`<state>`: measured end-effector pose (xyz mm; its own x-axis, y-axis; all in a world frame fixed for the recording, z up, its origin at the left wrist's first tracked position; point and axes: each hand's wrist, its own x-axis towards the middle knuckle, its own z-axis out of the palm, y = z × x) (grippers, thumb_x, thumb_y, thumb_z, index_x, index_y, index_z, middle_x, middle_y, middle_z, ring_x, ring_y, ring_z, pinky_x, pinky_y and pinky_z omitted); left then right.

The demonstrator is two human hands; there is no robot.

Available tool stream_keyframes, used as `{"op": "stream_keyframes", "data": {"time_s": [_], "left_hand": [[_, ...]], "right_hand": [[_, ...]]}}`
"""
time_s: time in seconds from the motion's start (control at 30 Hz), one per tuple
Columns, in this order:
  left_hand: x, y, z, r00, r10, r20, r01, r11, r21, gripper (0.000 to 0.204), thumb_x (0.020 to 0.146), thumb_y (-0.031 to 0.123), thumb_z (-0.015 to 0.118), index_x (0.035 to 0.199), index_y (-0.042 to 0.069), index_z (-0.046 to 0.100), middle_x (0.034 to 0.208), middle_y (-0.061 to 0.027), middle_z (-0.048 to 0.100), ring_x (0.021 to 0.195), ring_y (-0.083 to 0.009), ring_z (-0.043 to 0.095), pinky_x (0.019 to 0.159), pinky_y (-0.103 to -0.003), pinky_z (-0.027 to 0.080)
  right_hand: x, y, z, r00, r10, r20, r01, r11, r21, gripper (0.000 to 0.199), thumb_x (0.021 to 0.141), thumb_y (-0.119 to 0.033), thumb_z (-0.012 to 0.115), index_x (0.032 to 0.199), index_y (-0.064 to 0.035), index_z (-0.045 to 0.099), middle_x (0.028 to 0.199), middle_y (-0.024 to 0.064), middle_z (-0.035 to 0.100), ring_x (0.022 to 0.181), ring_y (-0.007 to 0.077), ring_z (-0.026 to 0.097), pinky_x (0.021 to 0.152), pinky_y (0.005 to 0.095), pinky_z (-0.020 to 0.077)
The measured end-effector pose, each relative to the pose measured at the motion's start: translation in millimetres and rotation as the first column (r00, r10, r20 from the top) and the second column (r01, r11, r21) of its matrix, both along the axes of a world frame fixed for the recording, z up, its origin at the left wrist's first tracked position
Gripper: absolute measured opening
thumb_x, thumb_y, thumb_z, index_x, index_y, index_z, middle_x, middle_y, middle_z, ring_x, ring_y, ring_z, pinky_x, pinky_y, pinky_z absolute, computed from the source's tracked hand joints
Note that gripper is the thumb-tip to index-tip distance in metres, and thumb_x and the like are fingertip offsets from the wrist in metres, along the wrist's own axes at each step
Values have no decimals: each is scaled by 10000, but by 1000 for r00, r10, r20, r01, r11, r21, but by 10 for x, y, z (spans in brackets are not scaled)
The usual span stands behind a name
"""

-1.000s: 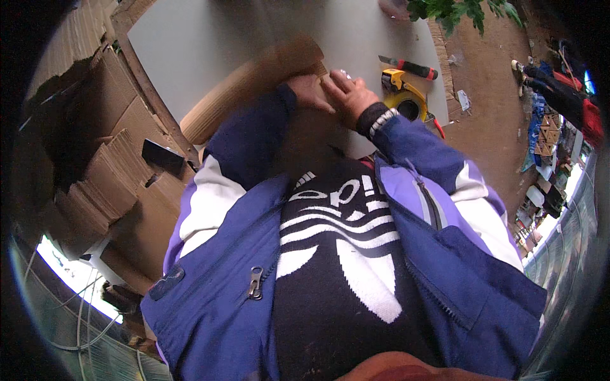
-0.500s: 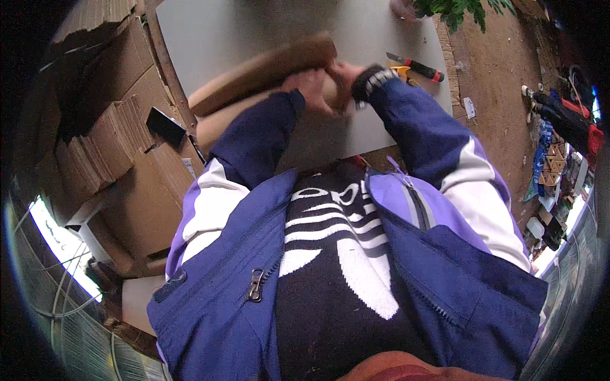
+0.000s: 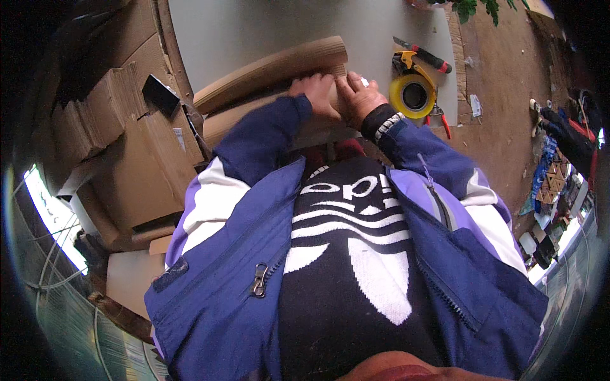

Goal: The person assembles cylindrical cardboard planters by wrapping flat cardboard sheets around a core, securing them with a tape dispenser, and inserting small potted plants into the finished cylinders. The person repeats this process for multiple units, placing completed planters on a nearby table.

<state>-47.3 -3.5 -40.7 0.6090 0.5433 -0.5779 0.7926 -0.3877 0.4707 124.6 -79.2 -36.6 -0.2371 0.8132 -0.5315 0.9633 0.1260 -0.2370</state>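
Note:
A long piece of brown corrugated cardboard [image 3: 273, 66] lies slantwise on a pale table, bent so that its far side curls up along its length. My left hand [image 3: 319, 95] presses on its right end, fingers curled over it. Close beside it, my right hand [image 3: 363, 100] grips the same end, with the thumb and fingertips near those of my left hand. The nearer part of the cardboard runs under my left forearm, which hides some of it.
To the right of my hands lie a yellow tape dispenser with a tape roll [image 3: 413, 95], a red-and-black knife [image 3: 432, 58] and red-handled pliers or cutters [image 3: 440, 120]. Stacked cardboard [image 3: 105, 114] stands on the left, with a dark flat object [image 3: 161, 95] on it. Leaves [image 3: 483, 9] hang over the far edge.
My right hand has come nearer and turned, its fingers now lying on the cardboard's end. My right forearm has dropped toward me, uncovering the tape roll and the red handles.

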Motion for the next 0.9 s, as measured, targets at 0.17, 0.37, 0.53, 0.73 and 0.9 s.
{"op": "stream_keyframes", "data": {"time_s": [0.17,0.37,0.53,0.73,0.9], "left_hand": [[19,-464,192,999,53,-8,-48,954,296,1008,538,457,881,1364,79,444,1226,-146,565,1159,-341,552,962,-496,435],[-15,-599,212,999,49,20,-53,937,346,1064,561,526,860,1401,51,413,1304,-161,500,1232,-341,461,1015,-502,357],[-42,-781,79,995,92,24,-95,919,382,1088,601,538,845,1446,45,367,1373,-182,467,1258,-346,432,1045,-530,332],[-55,-1106,-222,995,79,53,-95,855,510,1031,643,540,814,1473,121,370,1443,-195,430,1349,-363,394,1111,-585,273],[-130,-1155,-270,997,-40,68,-4,840,543,713,839,459,614,1452,148,426,1465,-162,447,1364,-362,402,1115,-584,288]], "right_hand": [[42,-20,216,997,66,-37,-62,994,92,717,834,-289,687,1475,-232,370,1498,97,383,1058,434,595,874,486,547],[356,735,213,996,51,-71,-19,920,392,690,822,-435,730,1428,-236,466,1358,97,564,1214,305,569,1001,498,459],[-253,1174,-57,968,225,114,-248,932,266,579,844,-429,715,1363,-247,535,1373,62,559,1322,293,479,1095,509,351],[-13,1748,-188,983,118,141,-138,980,143,419,908,-513,607,1230,-251,652,1163,79,697,1039,328,681,872,445,552],[469,2019,-286,986,29,165,-19,998,-62,396,884,-493,625,1175,-238,707,1124,113,722,1062,302,688,903,423,542]]}}
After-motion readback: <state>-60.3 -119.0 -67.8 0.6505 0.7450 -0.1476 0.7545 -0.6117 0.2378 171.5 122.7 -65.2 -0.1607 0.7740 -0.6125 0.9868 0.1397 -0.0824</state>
